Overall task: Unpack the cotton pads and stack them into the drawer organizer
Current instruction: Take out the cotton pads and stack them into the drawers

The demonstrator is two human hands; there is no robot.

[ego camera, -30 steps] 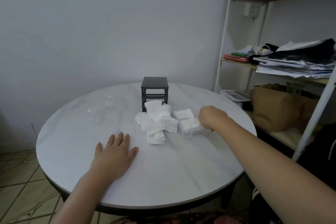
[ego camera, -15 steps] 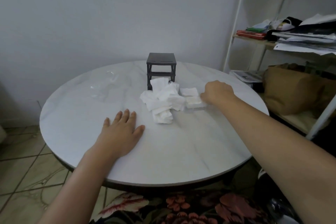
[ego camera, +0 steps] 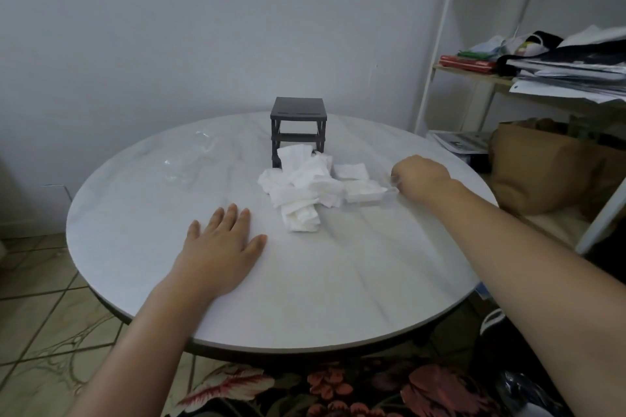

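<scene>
A loose pile of white cotton pads (ego camera: 305,193) lies in the middle of the round table (ego camera: 338,298). Right behind the pile stands the black drawer organizer frame (ego camera: 298,127). To the right of the pile lies a clear plastic drawer (ego camera: 364,192) with pads in it, and one more pad (ego camera: 350,171) rests behind it. My right hand (ego camera: 420,178) is at the drawer's right end, fingers curled round its edge. My left hand (ego camera: 220,247) rests flat on the table, apart from the pads, holding nothing.
Crumpled clear plastic wrapping (ego camera: 189,159) lies on the table at the back left. A white shelf unit (ego camera: 440,61) with stacked papers (ego camera: 569,74) and a brown paper bag (ego camera: 542,166) stands close to the table's right side. Tiled floor shows on the left.
My head has tilted down, so the table sits higher in view. My right hand stays at the clear drawer's right end. My left hand has not moved.
</scene>
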